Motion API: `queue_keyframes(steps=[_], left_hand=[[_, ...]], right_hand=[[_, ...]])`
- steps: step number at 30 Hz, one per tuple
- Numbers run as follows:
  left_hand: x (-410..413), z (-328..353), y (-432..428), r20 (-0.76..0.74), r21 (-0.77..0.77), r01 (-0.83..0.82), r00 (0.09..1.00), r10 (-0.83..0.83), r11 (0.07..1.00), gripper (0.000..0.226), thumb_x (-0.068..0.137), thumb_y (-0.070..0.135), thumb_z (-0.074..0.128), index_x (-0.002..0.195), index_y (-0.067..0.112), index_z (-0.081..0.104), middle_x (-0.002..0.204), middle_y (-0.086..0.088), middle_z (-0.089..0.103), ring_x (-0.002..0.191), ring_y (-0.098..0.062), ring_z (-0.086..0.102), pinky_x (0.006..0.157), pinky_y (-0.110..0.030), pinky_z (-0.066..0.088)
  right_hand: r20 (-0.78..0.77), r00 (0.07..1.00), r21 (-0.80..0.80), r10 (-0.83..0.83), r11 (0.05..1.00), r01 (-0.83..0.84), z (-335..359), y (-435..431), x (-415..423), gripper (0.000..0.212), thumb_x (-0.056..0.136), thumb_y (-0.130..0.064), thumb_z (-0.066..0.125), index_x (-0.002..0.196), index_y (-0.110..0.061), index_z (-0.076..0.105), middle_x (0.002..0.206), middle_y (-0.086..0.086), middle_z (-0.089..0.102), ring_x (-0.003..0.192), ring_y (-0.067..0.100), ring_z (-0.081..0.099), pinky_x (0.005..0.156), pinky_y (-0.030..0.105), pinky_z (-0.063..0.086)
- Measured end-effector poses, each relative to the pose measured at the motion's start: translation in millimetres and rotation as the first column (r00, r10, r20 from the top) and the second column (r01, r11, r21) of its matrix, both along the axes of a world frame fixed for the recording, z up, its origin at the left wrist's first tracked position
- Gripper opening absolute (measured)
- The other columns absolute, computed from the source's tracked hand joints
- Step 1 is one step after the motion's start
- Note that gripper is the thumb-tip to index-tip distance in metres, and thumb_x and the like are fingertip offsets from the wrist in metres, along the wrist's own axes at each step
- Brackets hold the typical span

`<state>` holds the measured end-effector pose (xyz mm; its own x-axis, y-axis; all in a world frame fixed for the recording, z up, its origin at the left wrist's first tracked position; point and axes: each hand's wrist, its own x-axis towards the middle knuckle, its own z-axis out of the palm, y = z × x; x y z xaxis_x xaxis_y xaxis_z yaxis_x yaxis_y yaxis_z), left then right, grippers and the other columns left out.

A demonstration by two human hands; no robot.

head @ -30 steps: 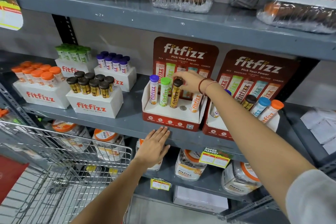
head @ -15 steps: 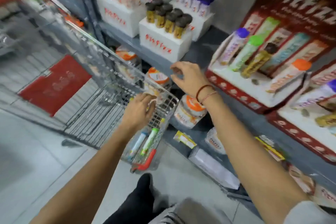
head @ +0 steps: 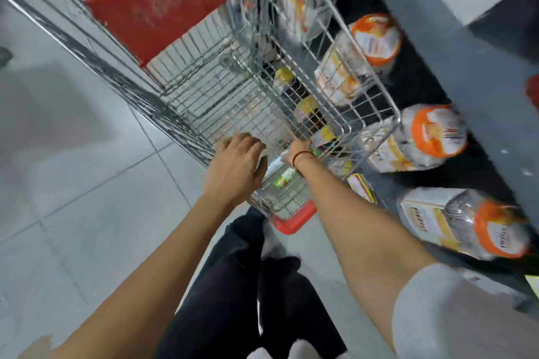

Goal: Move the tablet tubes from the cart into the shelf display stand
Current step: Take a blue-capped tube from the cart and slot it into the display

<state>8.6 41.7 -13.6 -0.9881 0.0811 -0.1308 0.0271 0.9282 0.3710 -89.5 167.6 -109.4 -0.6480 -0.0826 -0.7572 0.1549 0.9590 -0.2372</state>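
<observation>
I look down into the wire cart (head: 204,90), which stands beside the shelf. At its near corner lie two tablet tubes, a pale one (head: 273,167) and a green-and-white one (head: 284,179). My left hand (head: 236,160) is curled over the cart's near rim. My right hand (head: 296,147), with a red band at the wrist, reaches down inside the cart just above the tubes. Its fingers are hidden behind the hand and blurred. The display stand is out of view.
A red flap (head: 154,3) hangs at the cart's far end and a red bumper (head: 294,221) caps its near corner. Orange-lidded jars (head: 437,131) fill the lower shelves on the right under the grey shelf edge (head: 437,67). My black-trousered legs (head: 248,271) stand on grey floor tiles.
My view has swung from the shelf down to the cart. My right hand left the display stand and dropped into the cart; my left hand moved from the shelf edge to the cart rim.
</observation>
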Motion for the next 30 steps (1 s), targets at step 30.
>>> queue_keyframes(steps=[30], left_hand=[[-1, -1, 6, -0.002, -0.054, -0.039, 0.999, 0.039, 0.998, 0.010, 0.082, 0.018, 0.060, 0.083, 0.012, 0.067, 0.078, -0.005, 0.070, 0.079, -0.028, 0.061, 0.048, -0.031, 0.046]], right_hand=[[-0.125, 0.891, -0.260, -0.435, 0.882, 0.394, 15, 9, -33, 0.028, 0.090, -0.013, 0.062, 0.116, -0.003, 0.063, 0.127, 0.016, 0.059, 0.114, 0.030, 0.056, 0.085, 0.029, 0.049]])
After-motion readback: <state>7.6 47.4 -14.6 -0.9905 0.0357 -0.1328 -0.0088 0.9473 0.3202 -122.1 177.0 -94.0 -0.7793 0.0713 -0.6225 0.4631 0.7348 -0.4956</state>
